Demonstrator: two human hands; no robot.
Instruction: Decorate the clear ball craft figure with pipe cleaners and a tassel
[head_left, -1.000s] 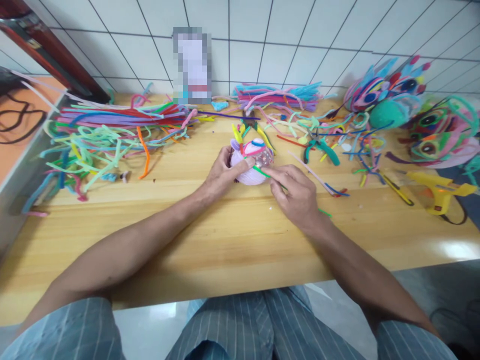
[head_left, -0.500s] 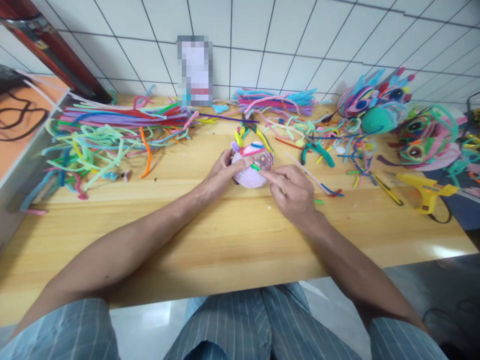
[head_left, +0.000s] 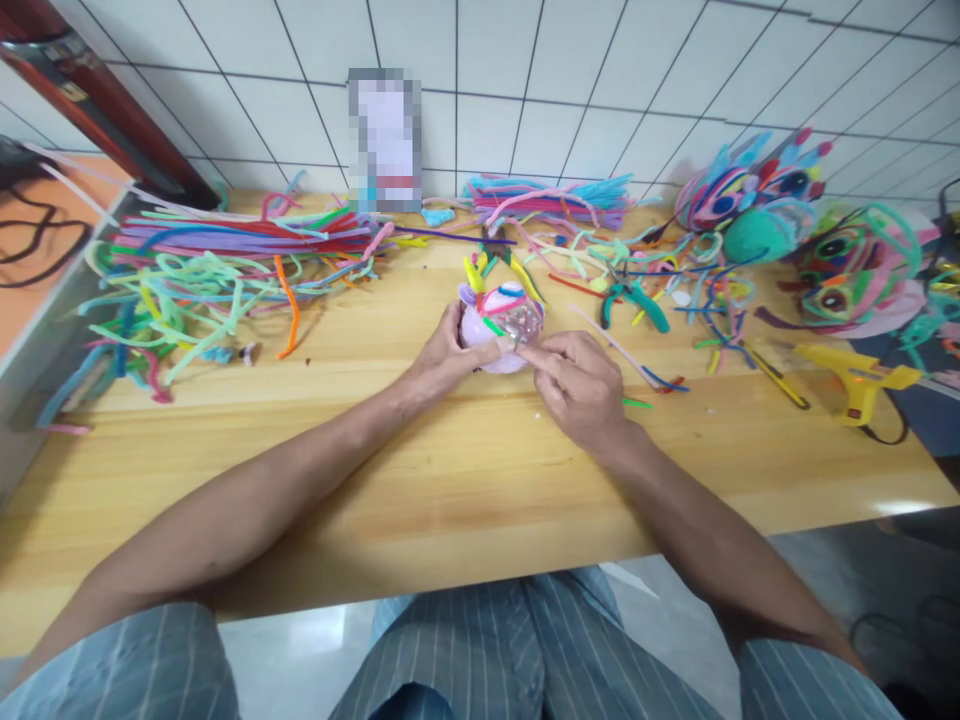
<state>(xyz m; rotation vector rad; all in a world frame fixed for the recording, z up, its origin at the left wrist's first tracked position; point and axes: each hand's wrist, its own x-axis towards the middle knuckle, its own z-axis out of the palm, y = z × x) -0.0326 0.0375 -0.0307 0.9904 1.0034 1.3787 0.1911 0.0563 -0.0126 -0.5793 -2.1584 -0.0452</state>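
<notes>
My left hand (head_left: 448, 352) is wrapped round a lilac ball (head_left: 480, 330) covered in fuzzy pipe cleaner, with a clear patch and pink and blue strips on its upper side. Its thumb presses along the front of the ball. A short green pipe cleaner (head_left: 493, 326) lies curved along the edge of the clear patch. My right hand (head_left: 581, 385) is closed, index finger reaching to the ball beside the left thumb, at the lower end of the green strip. The fingertips partly hide that end. Just behind the ball lie yellow-handled pliers (head_left: 519, 268).
Bundled pipe cleaners (head_left: 255, 235) and a loose tangle (head_left: 187, 300) lie at the left. Another bundle (head_left: 551, 203) sits by the wall near a blurred upright phone-shaped object (head_left: 388, 140). Rightward are green-handled cutters (head_left: 637, 303), a yellow knife (head_left: 780, 380), a glue gun (head_left: 855, 380) and finished fuzzy figures (head_left: 765, 235).
My left thumb has slid down and right along the green strip toward my right fingertip. More of the strip's upper part now shows. The ball has turned slightly.
</notes>
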